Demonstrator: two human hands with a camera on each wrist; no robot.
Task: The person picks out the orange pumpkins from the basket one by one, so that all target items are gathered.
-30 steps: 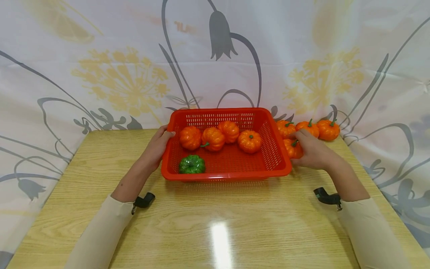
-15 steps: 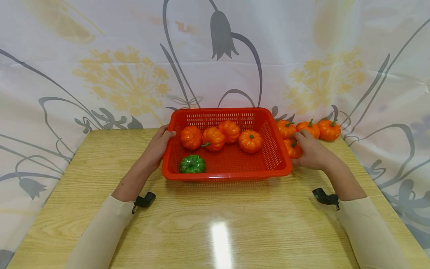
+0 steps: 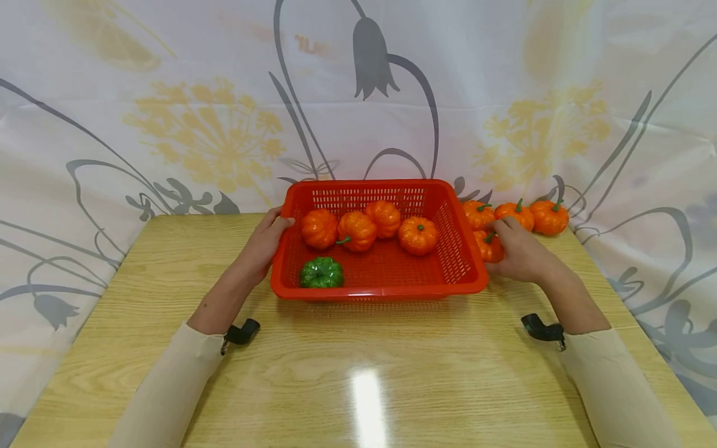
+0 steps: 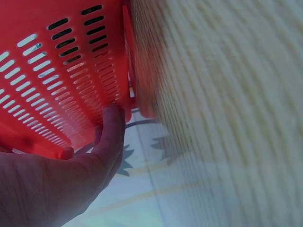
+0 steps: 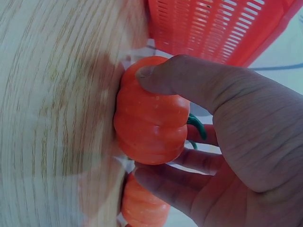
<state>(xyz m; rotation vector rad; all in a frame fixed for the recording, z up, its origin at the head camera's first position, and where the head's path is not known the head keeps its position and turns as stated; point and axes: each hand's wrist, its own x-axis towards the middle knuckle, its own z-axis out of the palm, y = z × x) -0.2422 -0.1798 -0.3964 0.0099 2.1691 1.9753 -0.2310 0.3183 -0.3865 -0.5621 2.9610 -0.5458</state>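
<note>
A red plastic basket [image 3: 381, 291] holds several orange pumpkins [image 3: 418, 236] and one green pumpkin [image 3: 322, 272] at its front left. My left hand [image 3: 263, 246] grips the basket's left side, thumb at the rim; in the left wrist view the fingers of that hand [image 4: 80, 175] lie against the slotted wall [image 4: 52, 80]. To the right of the basket, my right hand [image 3: 521, 252] holds an orange pumpkin [image 3: 489, 247] that sits on the table. In the right wrist view, the right hand's thumb [image 5: 163, 78] presses one side of this pumpkin [image 5: 151, 123], fingers curled round the other.
Three more orange pumpkins [image 3: 549, 217] stand in a row behind the right hand, near the table's back right. A patterned cloth [image 3: 224, 93] hangs behind the wooden table [image 3: 313, 373]. Each wrist carries a black mount [image 3: 542, 327].
</note>
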